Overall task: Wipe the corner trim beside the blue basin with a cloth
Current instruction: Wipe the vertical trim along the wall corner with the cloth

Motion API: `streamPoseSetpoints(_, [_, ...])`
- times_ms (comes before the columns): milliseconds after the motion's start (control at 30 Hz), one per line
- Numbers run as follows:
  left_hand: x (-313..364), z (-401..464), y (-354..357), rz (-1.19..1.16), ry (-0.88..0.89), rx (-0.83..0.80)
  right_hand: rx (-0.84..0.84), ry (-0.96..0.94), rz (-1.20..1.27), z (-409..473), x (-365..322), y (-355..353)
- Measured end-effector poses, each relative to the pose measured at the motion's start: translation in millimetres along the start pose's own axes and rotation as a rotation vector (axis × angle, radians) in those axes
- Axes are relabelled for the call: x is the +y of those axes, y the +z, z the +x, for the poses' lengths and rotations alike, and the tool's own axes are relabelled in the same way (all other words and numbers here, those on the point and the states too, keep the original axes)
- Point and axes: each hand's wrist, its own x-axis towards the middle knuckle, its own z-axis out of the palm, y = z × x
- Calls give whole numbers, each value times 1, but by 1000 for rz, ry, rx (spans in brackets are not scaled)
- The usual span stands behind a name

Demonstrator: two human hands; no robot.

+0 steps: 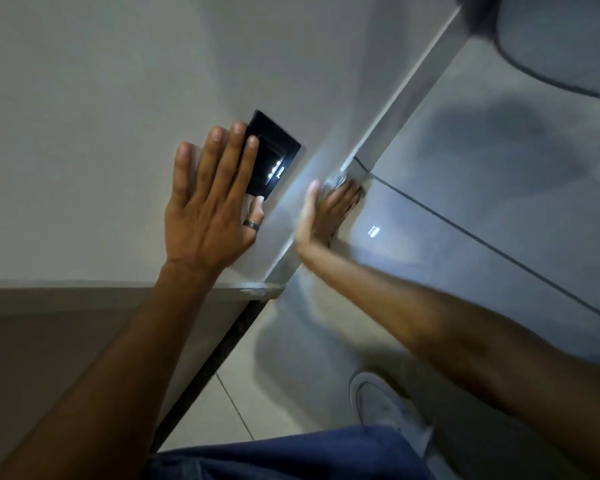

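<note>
**Hands at the wall corner**

We look at a dim corner where a matte, pale painted wall (84,98) on the left meets a glossy grey tiled wall (482,202) on the right, its tiles split by thin dark grout lines. A straight, pale corner trim (400,95) runs diagonally between them from the upper right down toward the middle. Below, a brownish skirting band (66,303) crosses the left wall, and smooth light floor tiles (257,393) show near a white shoe (381,403) and blue trousers (291,455).

Our left hand (208,209) lies flat on the painted wall with its 4 fingers spread wide, holding nothing; a dark ring (251,224) sits on 1 finger. Its fingertips overlap a black, glossy, square switch plate (278,147) with a small lit panel of white dots.

Our right hand (326,213) presses against the trim at the point where a grout line meets it. It is blurred, so we cannot tell how its fingers stand. A small pale, crumpled shape at its fingertips may be the cloth (336,180), but blur hides its form and we cannot say whether the hand grips it.

A bright glare patch sits on the tile just right of that hand. A curved dark-rimmed shape (551,46) is cut off at the top right corner; we cannot identify it.
</note>
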Motion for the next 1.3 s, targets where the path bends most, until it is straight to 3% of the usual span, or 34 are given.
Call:
streamPoseSetpoints(100, [1, 2, -3, -22, -7, -1, 152, -87, -51, 64, -31, -19])
streamPoseSetpoints(267, [0, 16, -12, -61, 31, -35, 185, -113, -7, 108, -52, -37])
streamPoseSetpoints(467, [-4, 25, -13, -106, 81, -90, 12, -65, -137, 47, -21, -28])
streamPoseSetpoints(667, [-6, 25, -8, -86, 93, -78, -447, 211, 133, -89, 54, -9])
streamPoseSetpoints(767, [-7, 16, -8, -55, 74, -24, -542, 462, 375, -118, 67, 3])
streamPoseSetpoints(867, [-8, 4, -8, -2, 52, 32, -414, 673, 519, -113, 53, 12])
streamPoseSetpoints(933, [-8, 0, -5, 27, 45, 58, -344, 682, 581, -104, 38, 12])
streamPoseSetpoints(1067, [-7, 0, -1, 58, 39, 73, -289, 324, 381, -61, 12, -5])
streamPoseSetpoints(1133, [-7, 0, -1, 55, 33, 67, -112, 123, 379, -22, -9, -15])
streamPoseSetpoints(1233, [-6, 2, -1, 27, 28, 46, 125, 108, 418, 28, -40, -25])
streamPoseSetpoints(1300, [-5, 4, -1, 9, 18, 32, 165, 157, 422, 38, -42, -28])
